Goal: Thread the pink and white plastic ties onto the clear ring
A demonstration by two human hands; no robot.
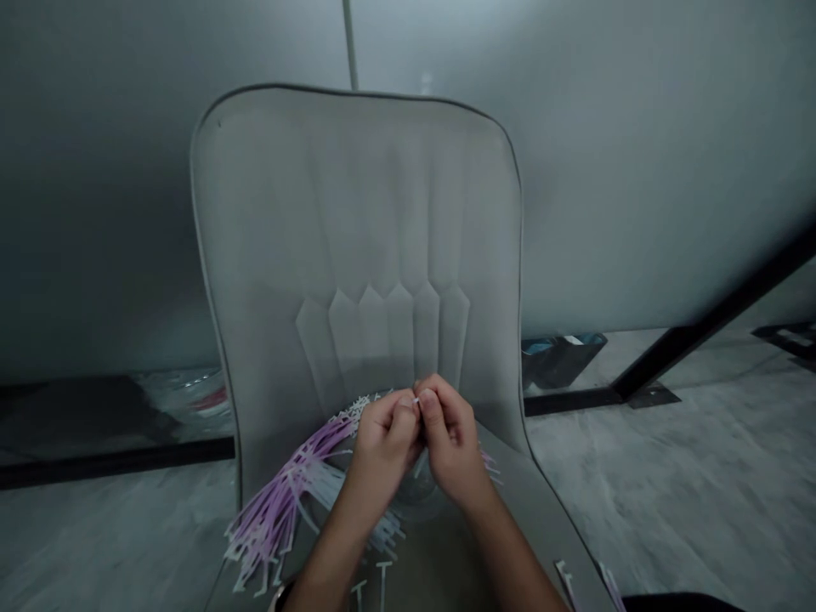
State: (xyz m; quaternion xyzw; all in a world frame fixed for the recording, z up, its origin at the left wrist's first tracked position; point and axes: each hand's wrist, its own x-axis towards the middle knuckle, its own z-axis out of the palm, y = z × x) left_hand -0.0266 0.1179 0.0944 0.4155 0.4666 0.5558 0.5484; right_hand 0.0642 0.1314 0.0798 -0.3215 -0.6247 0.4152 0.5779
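A small white piece (416, 400) is pinched between the thumbs and fingertips of the left grip (386, 425) and the right grip (451, 429), which are brought together above the seat (439, 574) of a grey chair. Both grips are closed narrowly on it; most of the piece is hidden by the fingers.

A fanned heap of purple strips (271, 514) with white ends is spread on the seat to the left. Pale strips (322, 483) are laid beside the purple ones and are partly covered by the left forearm. Below the grips, a clear round container (417, 503) is partly seen between the forearms. Near the front, a loose T-ended strip (383, 581) is seen on the seat, and a few more strips (565, 578) are placed by its right edge. The seat is backed by a stitched backrest (357, 195).
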